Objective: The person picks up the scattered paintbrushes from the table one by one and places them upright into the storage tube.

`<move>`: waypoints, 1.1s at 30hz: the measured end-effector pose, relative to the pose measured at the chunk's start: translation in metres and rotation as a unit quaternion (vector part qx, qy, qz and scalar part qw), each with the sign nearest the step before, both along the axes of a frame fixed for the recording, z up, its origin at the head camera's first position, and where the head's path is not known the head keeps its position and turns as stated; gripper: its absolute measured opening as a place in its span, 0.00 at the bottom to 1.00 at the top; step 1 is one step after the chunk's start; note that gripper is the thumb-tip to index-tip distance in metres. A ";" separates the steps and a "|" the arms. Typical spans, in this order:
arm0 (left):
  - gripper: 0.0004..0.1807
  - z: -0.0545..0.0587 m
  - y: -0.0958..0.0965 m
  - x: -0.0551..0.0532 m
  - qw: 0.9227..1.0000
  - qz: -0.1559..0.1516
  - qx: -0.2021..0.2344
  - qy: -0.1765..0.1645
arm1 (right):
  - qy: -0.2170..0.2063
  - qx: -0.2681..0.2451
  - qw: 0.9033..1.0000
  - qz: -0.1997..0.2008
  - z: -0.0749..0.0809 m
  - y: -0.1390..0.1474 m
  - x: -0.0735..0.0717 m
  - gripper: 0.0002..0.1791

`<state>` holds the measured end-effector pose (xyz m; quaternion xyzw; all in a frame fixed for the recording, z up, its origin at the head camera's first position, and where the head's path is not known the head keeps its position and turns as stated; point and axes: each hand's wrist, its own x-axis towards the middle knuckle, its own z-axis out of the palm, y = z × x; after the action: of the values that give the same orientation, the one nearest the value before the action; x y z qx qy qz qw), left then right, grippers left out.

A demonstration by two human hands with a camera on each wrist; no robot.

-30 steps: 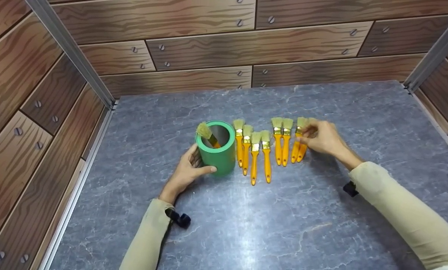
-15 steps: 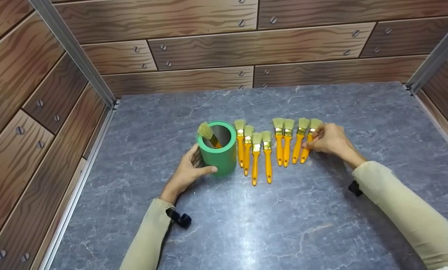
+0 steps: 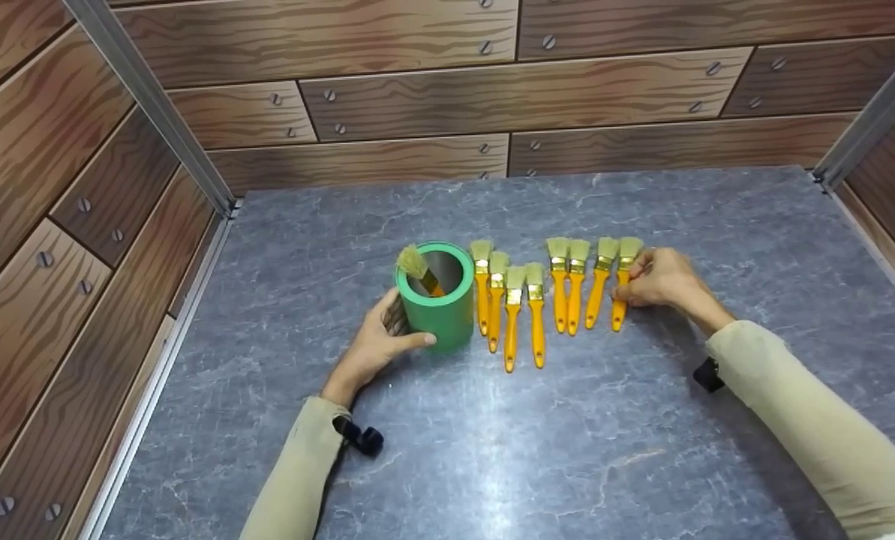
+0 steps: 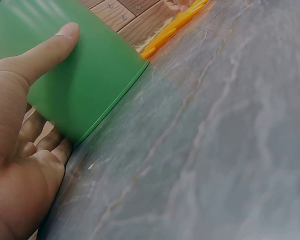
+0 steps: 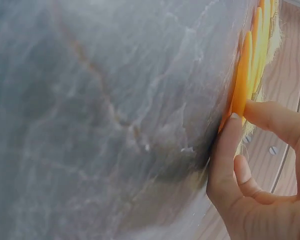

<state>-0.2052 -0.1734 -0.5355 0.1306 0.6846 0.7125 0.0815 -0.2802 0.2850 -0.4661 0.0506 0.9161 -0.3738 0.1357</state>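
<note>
Only the head view shows the left-held can's [image 3: 447, 322] brush [image 3: 412, 261]; right fingers [image 5: 272, 117] pinch another [image 3: 618, 319].

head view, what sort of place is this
It looks like a small work booth, perhaps a staged one: a grey marbled work surface, walls whose wood planks and screws seem printed, and a grey metal post at the corner.
</note>
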 end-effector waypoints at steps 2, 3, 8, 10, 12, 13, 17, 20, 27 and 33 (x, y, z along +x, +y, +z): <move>0.58 -0.001 0.000 0.001 1.000 0.001 -0.002 -0.002 | 0.007 0.011 1.000 0.002 -0.001 0.000 0.001 0.25; 0.58 0.000 0.000 0.001 1.000 0.001 -0.003 -0.003 | 0.010 0.018 1.000 0.003 -0.002 0.000 0.002 0.25; 0.59 0.000 0.000 0.002 1.000 -0.003 -0.005 -0.005 | 0.008 0.021 1.000 0.010 -0.003 0.002 0.003 0.25; 0.59 0.001 0.001 0.002 1.000 -0.005 -0.004 -0.003 | 0.000 0.006 1.000 0.010 -0.001 0.004 0.004 0.25; 0.58 0.002 0.001 0.002 1.000 -0.007 -0.003 -0.001 | -0.011 -0.019 1.000 0.006 0.000 0.006 0.005 0.25; 0.58 0.002 0.001 0.002 1.000 -0.007 -0.003 -0.001 | -0.015 -0.034 0.999 0.004 0.001 0.007 0.005 0.26; 0.59 0.001 0.001 0.001 1.000 -0.003 -0.005 -0.005 | -0.023 -0.085 0.996 0.004 0.007 0.008 0.008 0.26; 0.59 0.001 0.000 0.002 1.000 0.003 -0.006 -0.009 | -0.021 -0.105 0.994 0.011 0.013 0.005 0.010 0.26; 0.59 0.002 -0.001 0.001 1.000 0.004 -0.002 -0.001 | -0.005 -0.134 0.990 0.035 0.028 -0.008 0.018 0.26; 0.58 0.001 0.000 0.000 1.000 -0.006 0.002 0.012 | 0.034 -0.162 0.984 0.068 0.035 -0.025 0.029 0.24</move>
<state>-0.2049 -0.1730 -0.5342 0.1433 0.6831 0.7120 0.0767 -0.2516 0.2597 -0.4308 -0.0470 0.8488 -0.5089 0.1356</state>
